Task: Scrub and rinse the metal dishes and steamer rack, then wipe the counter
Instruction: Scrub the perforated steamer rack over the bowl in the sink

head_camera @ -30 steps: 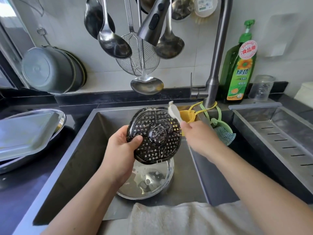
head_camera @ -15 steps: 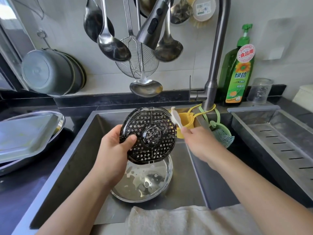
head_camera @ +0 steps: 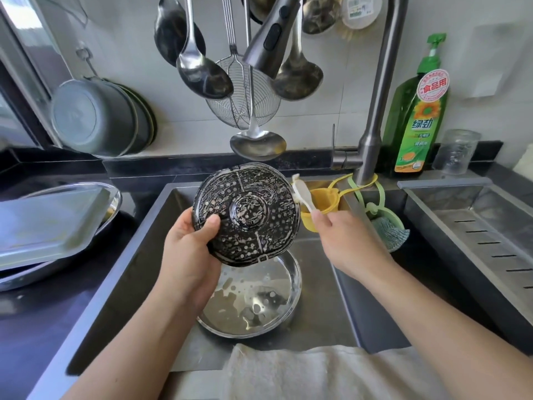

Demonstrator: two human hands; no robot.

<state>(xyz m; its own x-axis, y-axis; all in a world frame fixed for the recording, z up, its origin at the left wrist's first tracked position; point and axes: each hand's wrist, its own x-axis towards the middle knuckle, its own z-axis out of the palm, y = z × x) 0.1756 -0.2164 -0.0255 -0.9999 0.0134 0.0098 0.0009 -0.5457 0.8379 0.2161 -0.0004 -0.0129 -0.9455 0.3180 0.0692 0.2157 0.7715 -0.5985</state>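
Steamer rack [head_camera: 244,214] held tilted, frame centre, by left hand [head_camera: 189,249] — brush [head_camera: 302,193] pinched in right hand [head_camera: 344,241], head touching rack's right rim.

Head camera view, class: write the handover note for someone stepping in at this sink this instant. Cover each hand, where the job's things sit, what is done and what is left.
Left hand grips the sudsy steamer rack tilted above the sink.
Right hand holds a small white brush at the rack's right edge.
Round metal dish lies in the sink under the rack, soapy water in it.
Rectangular tray rests on another dish on the left counter.
Done: rack is soaped.
Left: finish scrubbing, rinse rack and dishes, wipe counter. No water is seen running from the faucet.
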